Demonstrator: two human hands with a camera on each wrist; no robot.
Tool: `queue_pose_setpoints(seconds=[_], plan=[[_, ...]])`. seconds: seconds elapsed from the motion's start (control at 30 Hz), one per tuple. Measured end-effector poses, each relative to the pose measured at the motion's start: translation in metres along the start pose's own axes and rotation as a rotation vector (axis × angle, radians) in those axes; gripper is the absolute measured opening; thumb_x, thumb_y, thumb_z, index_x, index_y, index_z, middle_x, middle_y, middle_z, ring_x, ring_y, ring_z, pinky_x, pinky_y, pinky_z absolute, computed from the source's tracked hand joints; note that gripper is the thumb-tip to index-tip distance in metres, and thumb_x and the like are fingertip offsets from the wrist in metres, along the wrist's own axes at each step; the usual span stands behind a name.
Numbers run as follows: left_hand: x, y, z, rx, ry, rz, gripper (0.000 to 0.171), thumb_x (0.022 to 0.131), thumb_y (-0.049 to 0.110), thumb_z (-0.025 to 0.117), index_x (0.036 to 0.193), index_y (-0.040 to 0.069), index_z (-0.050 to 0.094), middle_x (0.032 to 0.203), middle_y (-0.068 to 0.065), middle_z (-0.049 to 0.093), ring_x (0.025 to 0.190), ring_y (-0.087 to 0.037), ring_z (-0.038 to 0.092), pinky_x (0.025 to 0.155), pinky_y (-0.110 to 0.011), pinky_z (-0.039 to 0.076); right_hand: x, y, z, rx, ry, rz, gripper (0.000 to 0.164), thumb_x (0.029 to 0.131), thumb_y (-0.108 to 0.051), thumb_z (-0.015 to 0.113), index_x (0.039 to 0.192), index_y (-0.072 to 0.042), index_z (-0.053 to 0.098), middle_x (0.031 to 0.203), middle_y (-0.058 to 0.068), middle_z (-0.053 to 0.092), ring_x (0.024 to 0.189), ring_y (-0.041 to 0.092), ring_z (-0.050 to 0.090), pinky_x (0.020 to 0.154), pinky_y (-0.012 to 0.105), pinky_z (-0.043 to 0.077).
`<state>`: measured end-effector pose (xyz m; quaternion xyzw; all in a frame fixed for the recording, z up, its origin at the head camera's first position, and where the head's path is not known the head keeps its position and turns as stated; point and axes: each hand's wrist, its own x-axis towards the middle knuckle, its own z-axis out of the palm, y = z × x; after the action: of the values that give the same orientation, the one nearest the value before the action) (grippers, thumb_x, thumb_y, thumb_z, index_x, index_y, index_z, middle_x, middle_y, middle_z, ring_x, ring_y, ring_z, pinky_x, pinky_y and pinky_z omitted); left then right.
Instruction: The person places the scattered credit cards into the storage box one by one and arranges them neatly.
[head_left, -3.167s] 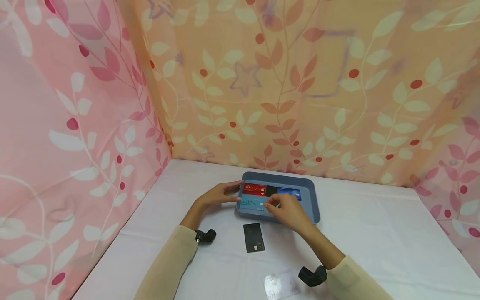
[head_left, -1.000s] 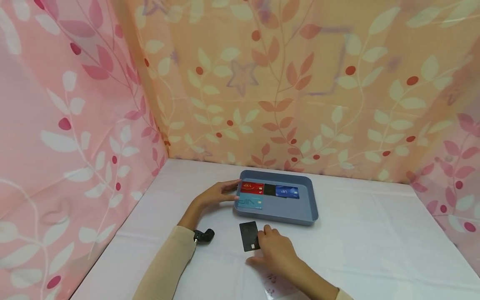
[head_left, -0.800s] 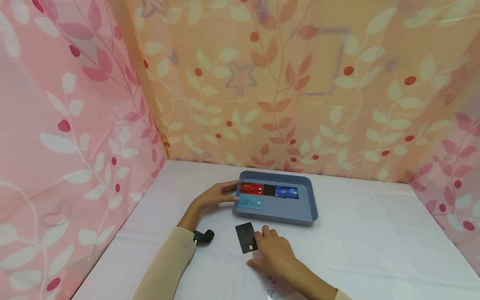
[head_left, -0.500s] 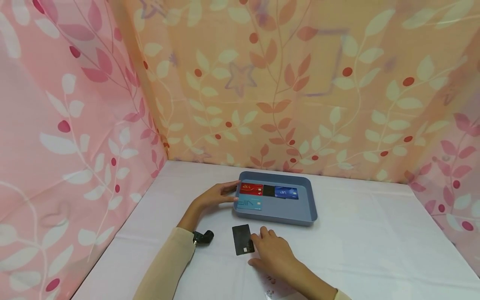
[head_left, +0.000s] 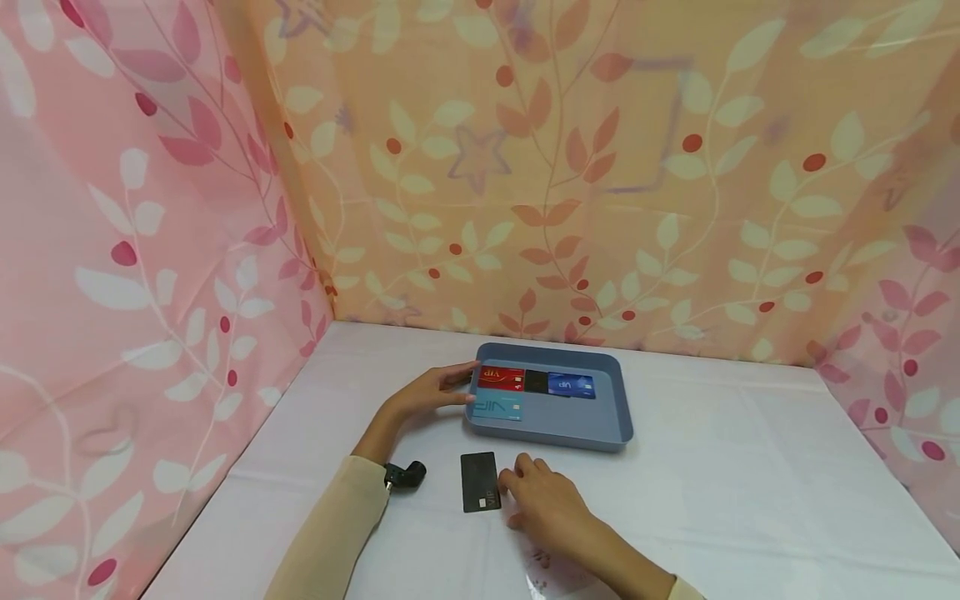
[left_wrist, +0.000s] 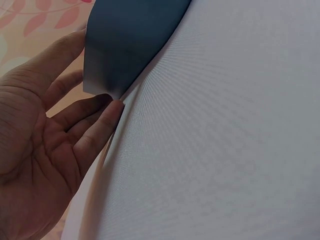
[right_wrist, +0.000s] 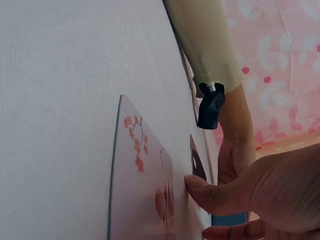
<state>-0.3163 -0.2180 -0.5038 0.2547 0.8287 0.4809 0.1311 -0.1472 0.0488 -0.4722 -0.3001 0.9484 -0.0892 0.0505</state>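
A black VIP card (head_left: 480,482) lies flat on the white table in front of the tray. Beside its right edge is my right hand (head_left: 551,507), fingers loosely bent, with fingertips at or very near that edge. My left hand (head_left: 427,392) touches the left end of the blue-grey tray (head_left: 622,408) with extended fingers. Inside the tray are a red card (head_left: 501,378), a dark card (head_left: 536,382), a blue card (head_left: 572,385) and a light-blue card (head_left: 498,407). The right wrist view shows a clear card with pink blossoms (right_wrist: 137,150) near my right thumb.
Floral cloth (head_left: 480,250) hangs behind the table and along both sides. The white tabletop (head_left: 720,467) extends right of the tray. A black wrist camera (head_left: 405,475) is strapped to the left wrist.
My right hand has left the light-blue card in the tray and come down to the black card. That card has slid left and straightened. The left hand stays at the tray.
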Motion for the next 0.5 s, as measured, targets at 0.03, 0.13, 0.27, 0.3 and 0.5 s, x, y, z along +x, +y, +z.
queue_pose_setpoints(seconds=[0.03,0.13,0.27,0.3,0.5], plan=[[-0.0001,0.0000,0.0000,0.001,0.001,0.000,0.077,0.094,0.027,0.076,0.158,0.012,0.037,0.161,-0.008,0.037,0.148,-0.025,0.036,0.120,-0.045,0.030,0.0001,0.0002,-0.0001,0.007,-0.001,0.001,0.036,0.078,-0.029,0.088,0.106,-0.020,0.067,0.096,-0.002,0.050,0.085,0.015,0.045,0.060,0.028,0.044],[0.0001,0.0002,-0.0001,0.003,0.006,-0.002,0.076,0.094,0.027,0.076,0.158,0.013,0.038,0.161,-0.008,0.038,0.148,-0.025,0.036,0.120,-0.045,0.030,0.0006,0.0010,0.0003,0.015,0.001,0.001,0.035,0.077,-0.029,0.089,0.102,-0.021,0.066,0.096,-0.003,0.049,0.085,0.015,0.046,0.060,0.029,0.044],[-0.0001,0.0008,-0.0007,0.003,0.008,-0.013,0.076,0.093,0.028,0.076,0.158,0.015,0.039,0.160,-0.007,0.040,0.148,-0.024,0.037,0.120,-0.045,0.030,0.0010,0.0022,0.0003,0.021,0.008,-0.004,0.034,0.077,-0.029,0.089,0.100,-0.021,0.065,0.096,-0.003,0.049,0.085,0.014,0.046,0.060,0.029,0.044],[0.0000,0.0006,-0.0007,0.000,0.008,-0.013,0.076,0.093,0.028,0.076,0.158,0.015,0.039,0.160,-0.007,0.040,0.148,-0.024,0.037,0.120,-0.046,0.030,0.0011,0.0024,0.0001,0.023,0.010,-0.006,0.034,0.076,-0.029,0.089,0.099,-0.021,0.065,0.096,-0.003,0.049,0.085,0.014,0.046,0.060,0.029,0.044],[0.0015,-0.0006,0.0004,0.007,0.013,-0.019,0.076,0.093,0.027,0.076,0.158,0.014,0.038,0.160,-0.006,0.040,0.148,-0.024,0.037,0.120,-0.045,0.029,0.0012,0.0066,0.0001,0.050,0.030,-0.018,0.035,0.076,-0.032,0.090,0.098,-0.020,0.066,0.097,-0.004,0.051,0.087,0.014,0.050,0.060,0.030,0.047]])
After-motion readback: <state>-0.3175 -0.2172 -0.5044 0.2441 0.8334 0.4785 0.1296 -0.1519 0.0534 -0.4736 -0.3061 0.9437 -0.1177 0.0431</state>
